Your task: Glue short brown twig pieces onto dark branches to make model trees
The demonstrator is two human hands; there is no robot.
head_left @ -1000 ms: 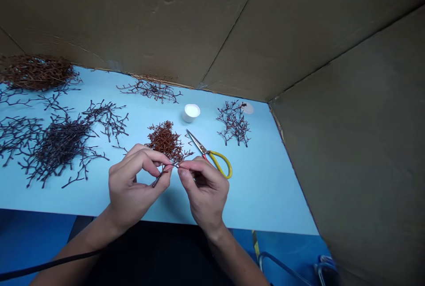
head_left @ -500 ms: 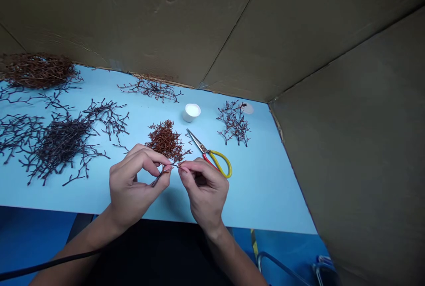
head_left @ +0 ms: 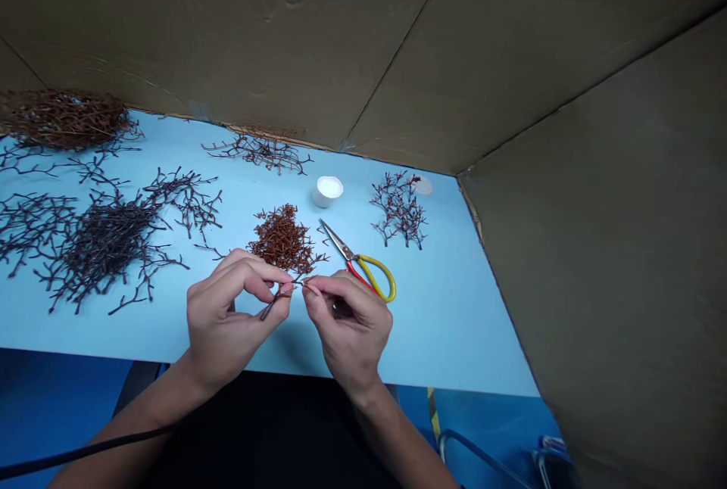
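Between the thumb and forefinger of my left hand (head_left: 232,315) is a dark forked artificial twig (head_left: 266,310), its stem slanting down to the left. My right hand (head_left: 353,330) is closed in a pinch right at the twig's right tip; whatever tiny piece it grips is mostly hidden by the fingertips. The two sets of fingertips nearly meet over the front of the table. Just beyond them lies a heap of short reddish-brown twig pieces (head_left: 282,238). Scissors (head_left: 357,258) with red and yellow handles rest behind my right hand, blades spread slightly.
A small white cup (head_left: 328,191) with white contents stands behind the scissors. Dark branched twigs (head_left: 107,239) pile up at left, brown ones (head_left: 68,119) behind them. More twigs (head_left: 399,209) lie at right beside a pale disc (head_left: 421,185). Cardboard walls (head_left: 284,42) border the blue table (head_left: 454,322).
My right fingertips have shifted very slightly left and down, and the brown bit seen at them before is now less visible. The left hand keeps its pinch on the twig.
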